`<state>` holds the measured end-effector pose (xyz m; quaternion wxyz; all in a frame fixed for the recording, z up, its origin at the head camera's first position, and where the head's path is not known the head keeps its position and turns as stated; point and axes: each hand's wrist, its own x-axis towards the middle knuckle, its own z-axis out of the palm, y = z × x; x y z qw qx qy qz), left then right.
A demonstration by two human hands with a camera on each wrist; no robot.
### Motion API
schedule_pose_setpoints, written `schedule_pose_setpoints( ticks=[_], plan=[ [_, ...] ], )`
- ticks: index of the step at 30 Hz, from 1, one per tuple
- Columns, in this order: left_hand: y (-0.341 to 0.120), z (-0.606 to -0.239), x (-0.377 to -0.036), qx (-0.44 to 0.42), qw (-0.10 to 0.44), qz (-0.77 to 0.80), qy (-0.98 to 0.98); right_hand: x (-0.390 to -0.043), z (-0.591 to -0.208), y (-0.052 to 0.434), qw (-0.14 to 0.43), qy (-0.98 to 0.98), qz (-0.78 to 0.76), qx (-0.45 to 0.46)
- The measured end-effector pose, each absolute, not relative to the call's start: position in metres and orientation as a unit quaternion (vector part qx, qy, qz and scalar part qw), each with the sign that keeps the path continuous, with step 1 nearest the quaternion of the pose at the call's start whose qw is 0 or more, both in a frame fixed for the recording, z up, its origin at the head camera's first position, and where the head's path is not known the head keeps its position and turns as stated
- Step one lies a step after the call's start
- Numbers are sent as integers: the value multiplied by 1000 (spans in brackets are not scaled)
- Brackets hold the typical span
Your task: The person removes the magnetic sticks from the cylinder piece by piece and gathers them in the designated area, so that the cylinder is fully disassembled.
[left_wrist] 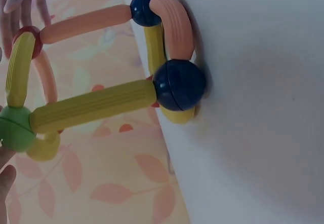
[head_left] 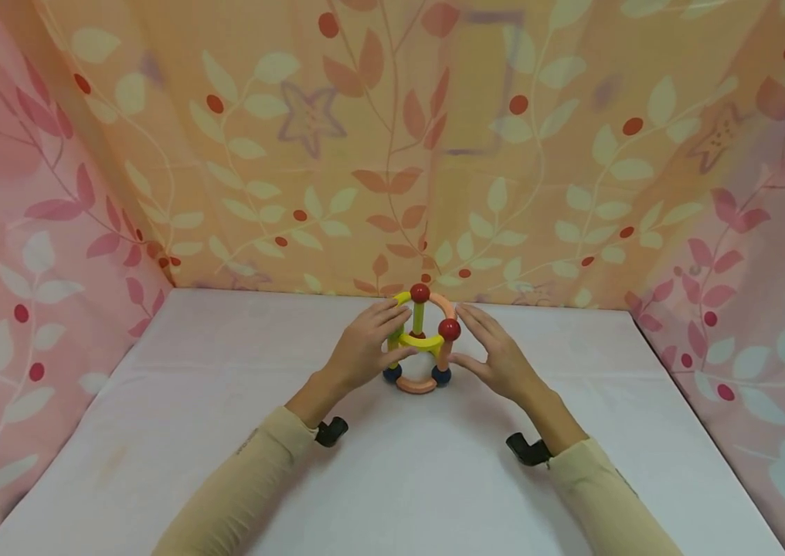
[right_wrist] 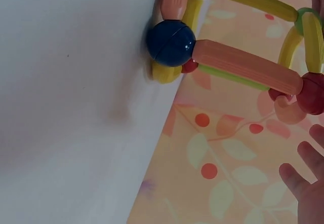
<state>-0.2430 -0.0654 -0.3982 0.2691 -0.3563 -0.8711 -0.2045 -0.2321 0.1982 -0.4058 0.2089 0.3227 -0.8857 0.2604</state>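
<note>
A toy frame of ribbed rods and balls stands on the white table, with a yellow curved rod (head_left: 422,342) across its upper front. Its blue ball (left_wrist: 178,85) rests low at a front corner, an orange curved rod (head_left: 416,385) beside it. My left hand (head_left: 368,347) is at the frame's left side, its fingers touching the green ball (left_wrist: 16,127) and its thumb stretched out in front. On the other side, my right hand (head_left: 500,359) has its fingers extended beside the red ball (head_left: 450,330). Its spread fingers (right_wrist: 294,179) show below that ball in the right wrist view.
The table (head_left: 420,479) has a white cover. A leaf-patterned orange curtain (head_left: 392,154) hangs along its back edge, with pink curtains (head_left: 10,309) at the sides. Black wrist mounts (head_left: 528,449) stick out under the beige sleeves.
</note>
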Motion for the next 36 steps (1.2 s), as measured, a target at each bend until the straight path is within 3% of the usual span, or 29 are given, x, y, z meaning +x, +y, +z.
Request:
schedule_pose_setpoints(
  ticks=[22,36],
  plan=[
    [-43,-409,-257,-443,315,-205,-814,-243,-411,185,236,-846,331,344],
    [-42,-413,-257,-445,322,-208,-809,-246,-414,183,257,-840,333,342]
  ],
)
